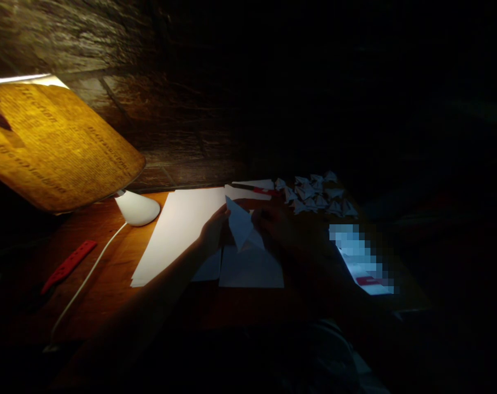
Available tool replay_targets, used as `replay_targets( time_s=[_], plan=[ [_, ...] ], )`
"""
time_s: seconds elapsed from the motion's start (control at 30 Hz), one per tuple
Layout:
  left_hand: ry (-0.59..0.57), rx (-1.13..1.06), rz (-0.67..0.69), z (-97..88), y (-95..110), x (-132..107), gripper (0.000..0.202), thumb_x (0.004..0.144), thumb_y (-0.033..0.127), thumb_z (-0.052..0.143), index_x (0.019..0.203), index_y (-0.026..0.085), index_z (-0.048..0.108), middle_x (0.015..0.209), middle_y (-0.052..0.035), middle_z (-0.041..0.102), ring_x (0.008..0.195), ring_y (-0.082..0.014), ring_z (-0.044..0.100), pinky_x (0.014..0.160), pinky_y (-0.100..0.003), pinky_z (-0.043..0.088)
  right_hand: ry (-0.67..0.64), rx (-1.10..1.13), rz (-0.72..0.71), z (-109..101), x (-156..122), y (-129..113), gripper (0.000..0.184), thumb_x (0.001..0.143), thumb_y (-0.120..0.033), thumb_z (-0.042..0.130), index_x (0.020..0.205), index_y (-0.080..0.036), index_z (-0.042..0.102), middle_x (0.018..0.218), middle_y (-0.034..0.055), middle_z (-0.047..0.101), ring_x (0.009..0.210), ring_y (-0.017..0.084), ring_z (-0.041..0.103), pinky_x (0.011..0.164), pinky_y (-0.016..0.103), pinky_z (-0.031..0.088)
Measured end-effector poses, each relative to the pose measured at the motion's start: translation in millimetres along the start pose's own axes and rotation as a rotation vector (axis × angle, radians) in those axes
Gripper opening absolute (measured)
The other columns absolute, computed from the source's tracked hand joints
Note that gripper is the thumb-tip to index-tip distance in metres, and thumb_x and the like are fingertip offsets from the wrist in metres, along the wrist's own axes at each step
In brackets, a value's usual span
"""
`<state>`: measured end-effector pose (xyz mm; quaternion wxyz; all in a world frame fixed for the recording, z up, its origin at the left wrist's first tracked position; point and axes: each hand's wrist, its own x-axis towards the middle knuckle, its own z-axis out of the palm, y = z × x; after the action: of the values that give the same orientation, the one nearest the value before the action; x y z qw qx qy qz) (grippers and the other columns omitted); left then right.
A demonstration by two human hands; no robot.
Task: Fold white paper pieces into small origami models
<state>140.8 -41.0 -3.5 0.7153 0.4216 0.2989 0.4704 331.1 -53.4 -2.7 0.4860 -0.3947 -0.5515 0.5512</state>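
Observation:
Between my two hands is a folded piece of white paper, pointed at the top and bottom, held above the sheets on the table. My left hand is closed on its left edge, with the fingertips near the upper corner. On the other side, my right hand is in deep shadow, its fingers bent and pinched at the paper's right edge. Beneath them lie a stack of white sheets on the left and a smaller white sheet in front.
A lamp with a printed shade and white base stands left, its cord trailing forward. A red strip-like object lies nearby. Several folded paper pieces sit back right, beside a red-and-black tool. A lit screen lies at right.

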Motion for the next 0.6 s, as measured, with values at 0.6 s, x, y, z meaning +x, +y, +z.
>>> replay_targets(
  time_s=[0.6],
  plan=[
    [0.064, 0.093, -0.008, -6.4, -10, 3, 0.051, 0.071, 0.054, 0.086, 0.099, 0.015, 0.069, 0.080, -0.0045, 0.071, 0.066, -0.0169, 0.065, 0.058, -0.026, 0.049, -0.003, -0.412, -0.141, 1, -10, 4, 0.033, 0.076, -0.045, 0.079, 0.089, -0.022, 0.059, 0.076, -0.0016, 0.062, 0.066, 0.014, 0.053, 0.059, 0.027, 0.038]
  ],
)
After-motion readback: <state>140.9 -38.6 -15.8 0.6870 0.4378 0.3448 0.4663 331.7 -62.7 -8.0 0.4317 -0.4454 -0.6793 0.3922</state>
